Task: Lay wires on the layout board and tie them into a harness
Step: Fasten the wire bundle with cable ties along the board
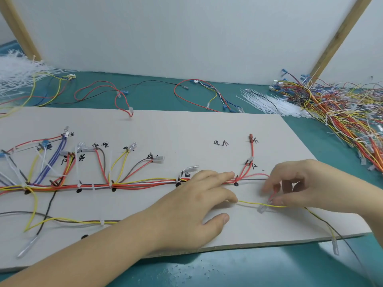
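- Ties (14, 69): loose white heap at the far left, on the teal surface (157, 96).
- Board (165, 133): pale sheet lying flat on the surface, hand-lettered beside its branch ends.
- Harness (128, 185): red, yellow, white and dark wires bundled in a horizontal trunk across the board's left and middle; white ties bind it at several places, and branches rise from it to clear-sleeved terminals.
- Lower branch (87, 221): brown and yellow wires bound by 1 white tie, lying nearer the board's front edge.
- Spare wires (199, 92): loose red, black, blue and yellow leads on the surface behind the board.
- Left hand (194, 204): palm down on the board, fingers straight and slightly spread, fingertips pressing the trunk's right end.
- Yellow wire (250, 203): runs from under the left hand to the right hand, then off the board's front right edge.
- Right hand (300, 183): fingers curled, pinching a red wire (273, 194) just above the yellow wire.
- Wire pile (342, 112): tangled multicoloured heap at the far right, with a second bundle of white ties beside it.
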Available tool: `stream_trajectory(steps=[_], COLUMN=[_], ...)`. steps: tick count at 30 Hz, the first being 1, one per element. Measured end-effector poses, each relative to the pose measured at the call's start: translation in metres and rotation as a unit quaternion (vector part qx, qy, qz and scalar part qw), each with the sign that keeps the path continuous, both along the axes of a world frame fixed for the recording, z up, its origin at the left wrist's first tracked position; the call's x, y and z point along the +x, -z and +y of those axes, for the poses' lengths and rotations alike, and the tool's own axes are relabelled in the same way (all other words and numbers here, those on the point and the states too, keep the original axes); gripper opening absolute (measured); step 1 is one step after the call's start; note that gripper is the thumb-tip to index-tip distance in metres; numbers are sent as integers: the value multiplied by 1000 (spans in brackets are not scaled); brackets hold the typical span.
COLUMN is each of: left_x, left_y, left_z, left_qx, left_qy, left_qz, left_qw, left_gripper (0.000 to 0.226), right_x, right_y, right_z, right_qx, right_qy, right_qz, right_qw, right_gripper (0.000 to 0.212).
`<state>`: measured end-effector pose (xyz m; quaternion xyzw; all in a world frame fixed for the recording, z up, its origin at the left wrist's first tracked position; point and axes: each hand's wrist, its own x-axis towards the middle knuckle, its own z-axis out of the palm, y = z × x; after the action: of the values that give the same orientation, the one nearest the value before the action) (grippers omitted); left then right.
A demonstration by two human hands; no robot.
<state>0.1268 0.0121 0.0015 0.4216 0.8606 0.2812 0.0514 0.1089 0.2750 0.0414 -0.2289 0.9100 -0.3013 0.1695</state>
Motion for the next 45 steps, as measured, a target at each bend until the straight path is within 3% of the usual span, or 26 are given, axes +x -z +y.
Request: stream_trajectory(steps=[1, 6, 14, 21, 26, 28, 33, 39, 43, 45], left_x=[0, 0, -1, -4, -5, -5, -5, -5, -5, -5], left_y=[0, 5, 6, 5, 7, 7, 7, 8, 7, 7], left_z=[0, 1, 4, 4, 3, 4, 5, 5, 5, 5], left_qx=[-5, -60, -122, -126, -126, -130, -134, -144, -152, -152], left_qy=[5, 7, 3, 16, 21, 19, 16, 21, 24, 25], left_qz=[0, 11, 25, 3, -3, 0, 0, 5, 8, 12], left_qw=[1000, 998, 992, 992, 992, 991, 991, 989, 988, 988], left_gripper=[40, 58, 74, 76, 76, 77, 79, 79, 80, 78], right_x=[1, -2, -4, -11, -15, -18, -19, -3, 1, -1], right_y=[-1, 2, 2, 6, 1, 0, -3, -3, -4, -5], right_z=[1, 8, 20, 15, 4, 2, 11, 21, 10, 2], right_qx=[-18, 0, 23, 50, 74, 49, 95, 107, 173, 137], right_qy=[-11, -51, -78, -51, -40, -33, -80, -83, -72, -44], right_qz=[-11, -25, -52, 16, 139, 149, 20, -32, 73, 125], right_qw=[1000, 998, 995, 997, 987, 987, 992, 990, 980, 982], right_gripper=[19, 22, 44, 47, 18, 20, 26, 33, 26, 30])
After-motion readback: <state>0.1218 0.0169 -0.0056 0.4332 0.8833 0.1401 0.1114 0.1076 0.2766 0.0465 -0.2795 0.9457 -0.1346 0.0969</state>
